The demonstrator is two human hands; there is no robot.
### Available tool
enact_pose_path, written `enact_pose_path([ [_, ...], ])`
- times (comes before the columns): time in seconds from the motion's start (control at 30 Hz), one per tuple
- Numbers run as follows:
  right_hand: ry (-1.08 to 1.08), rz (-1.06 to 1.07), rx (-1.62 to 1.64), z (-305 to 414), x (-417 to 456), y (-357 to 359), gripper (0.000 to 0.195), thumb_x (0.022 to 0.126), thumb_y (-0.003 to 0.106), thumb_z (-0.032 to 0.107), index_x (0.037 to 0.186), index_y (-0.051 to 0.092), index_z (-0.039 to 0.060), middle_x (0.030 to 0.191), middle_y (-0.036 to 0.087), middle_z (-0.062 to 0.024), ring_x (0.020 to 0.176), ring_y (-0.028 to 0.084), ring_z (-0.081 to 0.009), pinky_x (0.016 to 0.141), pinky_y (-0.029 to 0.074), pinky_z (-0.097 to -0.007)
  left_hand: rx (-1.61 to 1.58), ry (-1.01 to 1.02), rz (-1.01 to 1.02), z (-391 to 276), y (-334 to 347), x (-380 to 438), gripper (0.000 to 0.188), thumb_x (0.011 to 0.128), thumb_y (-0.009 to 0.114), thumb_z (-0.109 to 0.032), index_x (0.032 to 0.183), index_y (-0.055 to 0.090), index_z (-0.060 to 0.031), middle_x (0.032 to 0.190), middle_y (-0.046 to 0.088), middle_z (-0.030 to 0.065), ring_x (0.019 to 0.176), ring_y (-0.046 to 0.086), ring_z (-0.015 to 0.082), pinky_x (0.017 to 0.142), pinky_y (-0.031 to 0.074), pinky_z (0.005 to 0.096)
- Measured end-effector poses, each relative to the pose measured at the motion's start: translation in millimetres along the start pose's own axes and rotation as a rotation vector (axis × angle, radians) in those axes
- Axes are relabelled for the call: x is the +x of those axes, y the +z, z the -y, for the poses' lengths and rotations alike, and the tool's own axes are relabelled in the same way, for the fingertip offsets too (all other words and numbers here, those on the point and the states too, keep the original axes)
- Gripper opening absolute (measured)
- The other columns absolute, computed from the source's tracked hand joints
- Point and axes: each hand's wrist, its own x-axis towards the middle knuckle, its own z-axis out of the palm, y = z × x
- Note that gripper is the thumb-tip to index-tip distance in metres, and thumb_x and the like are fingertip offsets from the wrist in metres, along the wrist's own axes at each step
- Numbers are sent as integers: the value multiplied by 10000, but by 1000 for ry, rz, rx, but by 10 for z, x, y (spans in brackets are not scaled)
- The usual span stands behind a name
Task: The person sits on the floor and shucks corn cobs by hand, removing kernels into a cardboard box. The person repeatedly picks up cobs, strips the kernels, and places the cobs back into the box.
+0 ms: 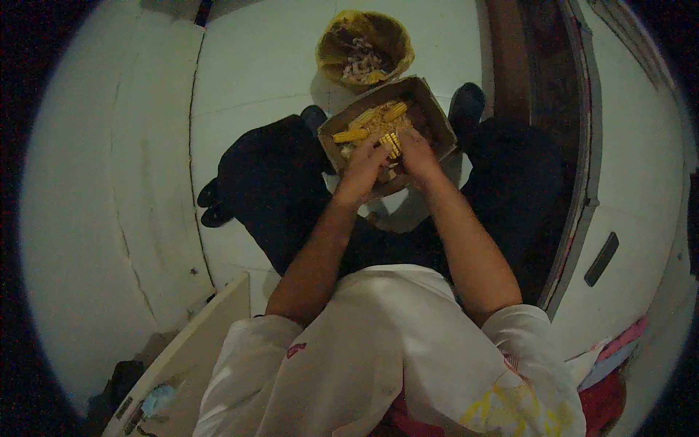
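Between my two hands is a yellow corn cob (391,145), with dark gaps between some rows of its kernels. My left hand (365,163) grips it from the left, and my right hand (417,155) holds its other side. Both hands are inside an open cardboard box (440,112) that lies between my legs. Beyond my fingers, more cobs rest in the box: one at the left (350,135), one in the middle (365,117) and one at the right (395,111). Loose kernels (389,123) lie around and under them.
Just past the box stands a round bin with a yellow liner (403,41), holding stripped cobs (361,61). A wall runs along the left, with dark shoes (217,213) by it. To the right are a raised door frame (580,218) and a dark phone-like slab (602,259).
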Motion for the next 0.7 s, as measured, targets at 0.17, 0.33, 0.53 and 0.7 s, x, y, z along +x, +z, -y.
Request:
enact_pose_path([
  [0.17,-312,-192,-309,-205,211,-191,419,949,504,387,1135,566,16,1050,606,-91,920,564,-174,812,463,-321,-264,-34,-50,150,156,118,511,915,552,-233,1359,416,-21,1090,542,66,939,547,137,785,474,294],
  [0.33,-241,4,-161,270,-228,121,540,927,509,438,1234,538,-4,1207,578,-207,1115,549,-315,975,408,-377,-268,16,-235,164,195,71,349,944,506,-265,1227,487,-61,1124,570,98,1015,557,199,887,452,371],
  [0.53,-284,-43,-286,130,-88,252,577,949,486,456,1274,527,-18,1195,600,-160,1096,552,-240,961,407,-335,-538,-37,-139,395,147,453,487,970,409,-408,1271,459,-28,1224,521,129,1104,510,259,943,423,382],
  [0.7,-184,-95,-365,161,-150,367,607,962,429,480,1220,545,-57,1222,575,-241,1135,547,-302,950,410,-386,-378,-165,-181,693,-18,630,594,974,359,-513,1305,446,-27,1272,510,128,1137,500,255,980,409,379],
])
